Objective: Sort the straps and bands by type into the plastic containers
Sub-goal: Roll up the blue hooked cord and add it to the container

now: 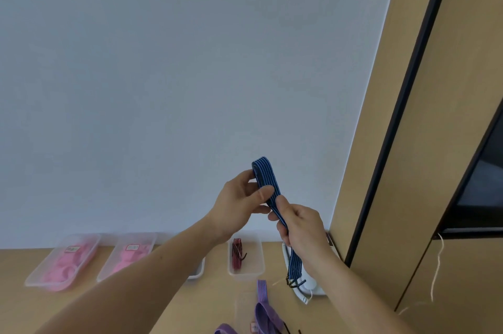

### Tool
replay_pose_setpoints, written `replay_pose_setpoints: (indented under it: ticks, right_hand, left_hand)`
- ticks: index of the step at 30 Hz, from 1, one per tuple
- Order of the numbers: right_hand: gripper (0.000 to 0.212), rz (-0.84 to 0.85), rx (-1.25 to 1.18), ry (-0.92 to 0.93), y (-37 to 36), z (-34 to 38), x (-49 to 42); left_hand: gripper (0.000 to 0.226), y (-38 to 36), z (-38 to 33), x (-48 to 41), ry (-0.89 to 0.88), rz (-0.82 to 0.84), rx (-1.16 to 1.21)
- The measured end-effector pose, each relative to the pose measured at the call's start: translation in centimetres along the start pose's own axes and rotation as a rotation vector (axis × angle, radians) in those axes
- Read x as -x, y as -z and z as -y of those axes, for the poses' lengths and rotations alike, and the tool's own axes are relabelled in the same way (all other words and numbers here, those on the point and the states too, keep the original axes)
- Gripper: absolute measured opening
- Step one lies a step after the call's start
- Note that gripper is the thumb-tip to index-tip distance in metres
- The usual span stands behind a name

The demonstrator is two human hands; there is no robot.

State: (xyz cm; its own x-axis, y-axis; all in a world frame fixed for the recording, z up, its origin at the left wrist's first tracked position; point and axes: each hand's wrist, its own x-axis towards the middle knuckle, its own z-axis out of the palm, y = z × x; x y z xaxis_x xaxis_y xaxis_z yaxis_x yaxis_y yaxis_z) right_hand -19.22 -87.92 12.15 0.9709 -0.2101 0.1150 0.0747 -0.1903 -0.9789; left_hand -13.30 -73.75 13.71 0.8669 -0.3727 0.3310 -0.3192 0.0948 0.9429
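Right hand (302, 227) and left hand (239, 203) together held a blue elastic strap with pale lengthwise stripes (266, 178), raised in front of the person and clear of the tan wooden table (163, 295). The step was judged to be the handling of one picked-up strap, straightening or folding it, with its deposit not yet made. The next move would call for gathering the hanging tail and lowering the strap into the container of its own type; no container in view showed a blue strap, so the destination could not be told. The right hand's fingers were curled round the strap's lower half, thumb uppermost, and the dark-tipped tail hung below the fist. The left hand pinched the doubled upper part between thumb and fingers, the fold standing above them. Both forearms rose from the lower edge. Nearest on the table lay unsorted purple striped straps (265, 314). Beyond them, a clear plastic container (246, 278) held a red-and-black striped strap (237, 254); a white tray-like container (307, 286) sat partly hidden under the right wrist. Farther left, pink bands (65, 265) filled two more clear containers (94, 242). A pale grey wall (190, 61) closed the scene.
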Motion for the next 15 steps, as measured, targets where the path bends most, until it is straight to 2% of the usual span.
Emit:
replay_pose_setpoints:
  ticks: [3, 6, 8, 12, 15]
  right_hand:
    - [0.056, 0.020, -0.008, -0.025, 0.1, 0.2, 0.0]
    - [0.066, 0.047, -0.035, -0.048, 0.2, 0.4, -0.1]
    - [0.077, 0.074, -0.073, -0.068, 0.2, 0.5, -0.2]
    - [0.087, 0.160, -0.169, -0.083, 0.4, 0.3, -0.6]
    - [0.082, 0.169, -0.142, -0.080, 0.2, 0.3, -0.6]
  left_hand:
    - [0.041, 0.2, 0.4, 0.2, -0.158, -0.003, -0.394]
    - [0.042, 0.4, 1.2, 0.4, -0.348, 0.058, -0.617]
    - [0.043, 0.6, 1.7, 0.3, -0.452, 0.043, -0.772]
    - [0.043, 1.2, 2.2, 0.1, -0.701, -0.011, -0.961]
    - [0.042, 1.4, 2.7, -0.1, -0.769, 0.000, -1.039]
